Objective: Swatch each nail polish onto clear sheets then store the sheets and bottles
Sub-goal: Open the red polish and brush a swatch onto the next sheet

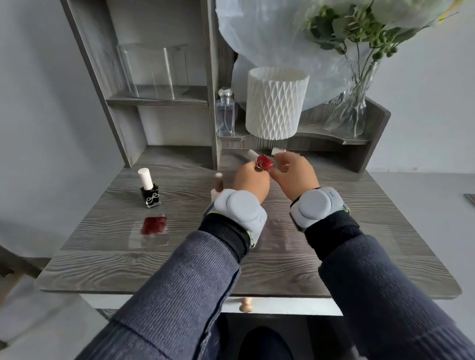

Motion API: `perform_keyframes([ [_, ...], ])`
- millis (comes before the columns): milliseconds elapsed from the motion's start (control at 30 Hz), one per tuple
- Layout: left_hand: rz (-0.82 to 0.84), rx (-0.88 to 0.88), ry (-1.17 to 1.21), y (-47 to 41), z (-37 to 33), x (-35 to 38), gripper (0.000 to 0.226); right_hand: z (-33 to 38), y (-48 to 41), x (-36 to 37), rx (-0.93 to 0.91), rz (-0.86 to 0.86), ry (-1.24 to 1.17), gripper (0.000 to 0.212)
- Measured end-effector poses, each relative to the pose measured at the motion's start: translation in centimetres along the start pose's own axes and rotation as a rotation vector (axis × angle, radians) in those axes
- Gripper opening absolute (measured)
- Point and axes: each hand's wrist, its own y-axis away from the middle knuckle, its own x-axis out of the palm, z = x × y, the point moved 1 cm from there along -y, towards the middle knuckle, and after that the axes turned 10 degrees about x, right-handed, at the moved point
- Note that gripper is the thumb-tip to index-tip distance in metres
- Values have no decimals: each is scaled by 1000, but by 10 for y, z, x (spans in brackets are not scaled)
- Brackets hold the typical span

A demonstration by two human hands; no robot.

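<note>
Both hands meet over the back middle of the grey desk [254, 265]. Between them is a red nail polish bottle [265, 162], tipped sideways with its white cap pointing left. My left hand [251, 181] grips it at the cap end and my right hand [295, 173] pinches the glass end. A black polish bottle [150, 193] with a white cap stands upright at the left. In front of it lies a clear sheet [149, 240] with a dark red swatch [154, 225]. A tan bottle [218, 180] stands by my left wrist, partly hidden.
A clear acrylic holder [154, 70] sits on the left shelf. A perfume bottle [225, 114], a white ribbed pot [275, 102] and a glass vase [348, 108] with flowers stand on the back ledge. Another white cap [278, 151] shows behind my right hand. A drawer knob [246, 305] sits below the front edge.
</note>
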Motion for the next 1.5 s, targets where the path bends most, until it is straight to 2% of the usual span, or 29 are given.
perform_keyframes([
  [300, -21, -81, 65, -36, 11, 17, 33, -3, -34, 11, 47, 65, 34, 52],
  [600, 26, -67, 27, -59, 12, 29, 47, -5, -61, 17, 49, 107, 130, 50],
  [800, 61, -67, 19, -65, 13, 31, 53, -8, -70, 21, 20, 152, 175, 38],
  [1067, 97, -60, 18, -58, 8, 31, 49, -7, -63, 19, 29, 115, 189, 23],
  [1200, 91, -46, 2, -48, 8, 27, 51, -8, -51, 12, 16, 95, 150, 30],
  [1500, 76, 116, 4, -8, 16, 11, 34, -19, -12, 2, -15, 47, 92, 42],
])
